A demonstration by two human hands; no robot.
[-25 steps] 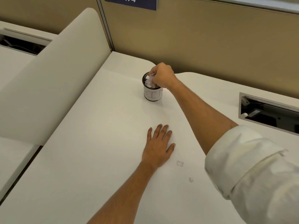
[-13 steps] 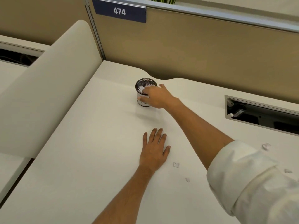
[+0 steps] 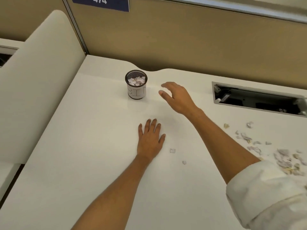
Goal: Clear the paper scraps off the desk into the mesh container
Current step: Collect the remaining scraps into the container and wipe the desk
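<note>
A small black mesh container (image 3: 136, 90) with a white label reading BIN stands upright near the back of the white desk (image 3: 93, 146). Crumpled paper fills its top. My right hand (image 3: 177, 97) hovers just right of it, fingers spread, holding nothing. Flat on the desk in front rests my left hand (image 3: 150, 140), palm down. Two small paper scraps (image 3: 172, 150) lie just right of that hand. A pile of several scraps (image 3: 282, 156) is spread at the far right, partly behind my rolled white sleeve.
A cream divider panel (image 3: 36, 90) rises along the desk's left side. A tan partition wall (image 3: 182, 39) with a blue number sign closes the back. An open cable tray slot (image 3: 259, 100) is cut into the desk at the back right.
My right hand has come off the mesh container and drawn back to the right, now spread and holding nothing. The view has shifted, showing the scrap pile at right. My left hand stays flat.
</note>
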